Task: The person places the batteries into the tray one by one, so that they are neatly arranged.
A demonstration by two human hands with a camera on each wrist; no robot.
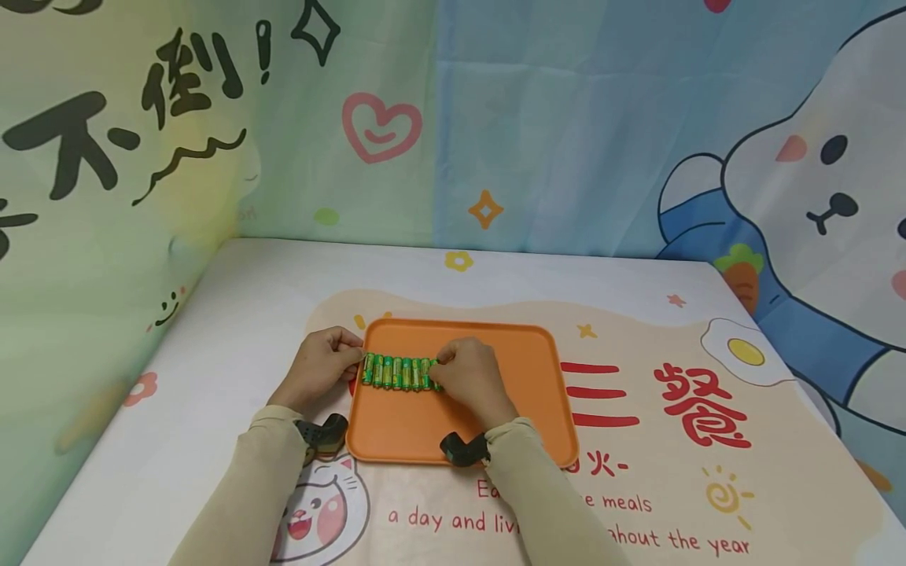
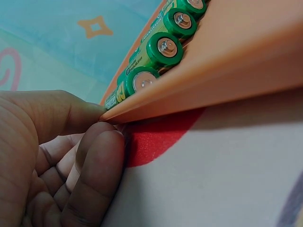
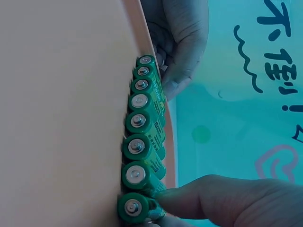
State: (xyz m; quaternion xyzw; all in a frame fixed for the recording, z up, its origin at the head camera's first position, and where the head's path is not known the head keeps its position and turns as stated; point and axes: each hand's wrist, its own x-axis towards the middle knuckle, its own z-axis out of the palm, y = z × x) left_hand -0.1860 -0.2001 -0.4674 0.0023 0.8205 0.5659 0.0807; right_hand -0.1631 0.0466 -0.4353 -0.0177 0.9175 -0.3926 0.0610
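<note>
Several green batteries [image 1: 396, 373] lie side by side in a row on an orange tray [image 1: 527, 377]. Most ends facing the right wrist view carry a raised nub, while a few look flat. My right hand [image 1: 476, 377] pinches the battery [image 3: 134, 208] at the row's right end, thumb on its side, close against its neighbour. At the tray's left edge, my left hand [image 1: 318, 368] pinches the rim between thumb and fingers. Its thumb tip [image 2: 97, 111] is right by the leftmost battery [image 2: 142, 81], whose lower end the rim partly covers in the left wrist view.
The tray rests on a white table with a printed cloth [image 1: 658, 487] showing red lettering and a cat drawing. A patterned curtain [image 1: 538, 141] hangs behind the table. Dark cameras are strapped to the left wrist [image 1: 325, 434] and right wrist [image 1: 465, 450].
</note>
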